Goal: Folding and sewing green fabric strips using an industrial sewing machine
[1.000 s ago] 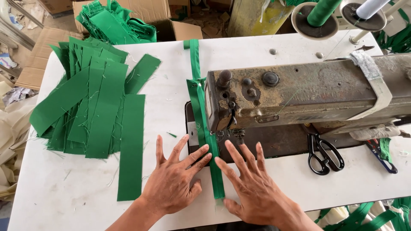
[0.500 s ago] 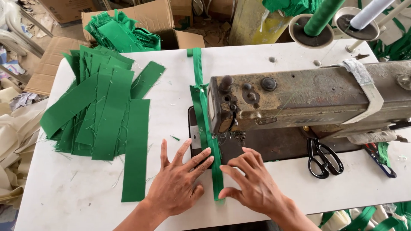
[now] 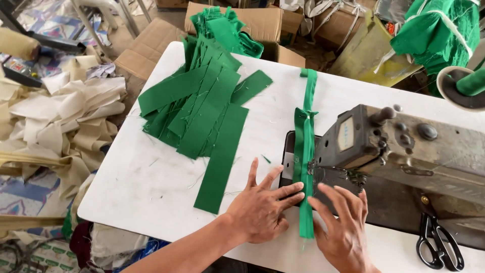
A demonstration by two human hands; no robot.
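green strip [image 3: 304, 167] between hands | left fingers [image 3: 283, 192] flat, touching | right fingers [image 3: 337, 199] spread beside

Both arms are bare from the wrists up to where the picture's lower edge cuts them off; no sleeve shows on either. The left hand [image 3: 262, 210] wears nothing: bare fingers, bare wrist, short plain nails. The right hand [image 3: 343, 230] is bare as well, with short, unpainted nails and creased knuckles. The left forearm is lean, with a few tendons standing out on the back of the hand. Of the right arm only the wrist is in view.
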